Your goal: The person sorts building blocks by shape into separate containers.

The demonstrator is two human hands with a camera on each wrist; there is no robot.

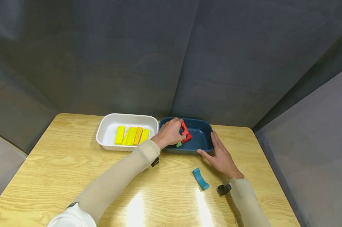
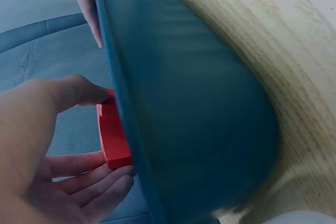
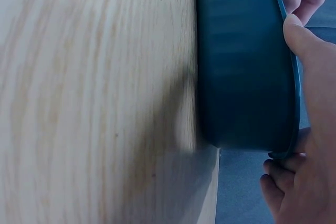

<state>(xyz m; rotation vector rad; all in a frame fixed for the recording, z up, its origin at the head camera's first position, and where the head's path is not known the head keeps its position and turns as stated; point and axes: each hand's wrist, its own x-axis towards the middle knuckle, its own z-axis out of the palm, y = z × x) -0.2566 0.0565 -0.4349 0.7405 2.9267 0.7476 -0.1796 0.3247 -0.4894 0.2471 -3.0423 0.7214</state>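
Note:
My left hand (image 1: 171, 131) reaches into the left side of the dark blue tray (image 1: 200, 136). Between its thumb and fingers it holds a red block (image 2: 113, 135) with a curved cutout. Under that hand a bit of a green block (image 1: 179, 144) shows; the rest is hidden. My right hand (image 1: 222, 156) grips the tray's right end, the thumb (image 3: 299, 32) at the front rim and the fingers round the end. On the table just in front of the tray lies a blue curved block (image 1: 200, 179).
A white tray (image 1: 105, 138) stands left of the dark blue one, with several yellow blocks (image 1: 119, 135) and an orange block (image 1: 138, 136) in it. Both trays sit near the back edge of the wooden table (image 1: 74, 157). A grey curtain (image 1: 131, 63) hangs behind.

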